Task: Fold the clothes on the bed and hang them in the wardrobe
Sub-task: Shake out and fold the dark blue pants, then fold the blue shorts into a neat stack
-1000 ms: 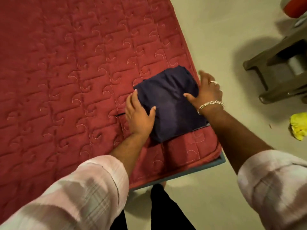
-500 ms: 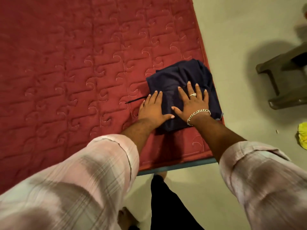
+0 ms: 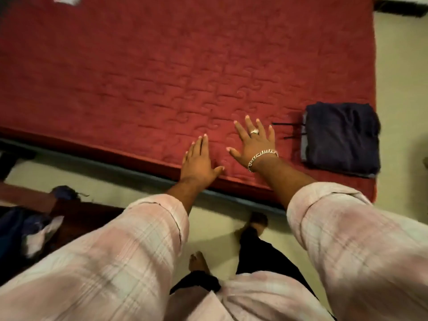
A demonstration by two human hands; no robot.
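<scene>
A folded dark navy garment (image 3: 341, 137) lies on the right corner of the red quilted bed (image 3: 162, 77), with thin black drawstrings poking out of its left side. My right hand (image 3: 253, 141), wearing a ring and a bracelet, is spread flat over the quilt, a little left of the garment and apart from it. My left hand (image 3: 199, 159) is stretched out with straight fingers over the bed's near edge. Neither hand holds anything.
Dark blue and white clothes (image 3: 30, 230) lie heaped on a brown surface at the lower left. Something white (image 3: 67, 0) shows at the bed's far left edge. Pale floor (image 3: 403, 66) runs along the right of the bed. My bare feet stand near the bed's edge.
Both hands have come off the folded navy garment and moved left onto the bare quilt. The view has swung left, so the garment now sits at the right.
</scene>
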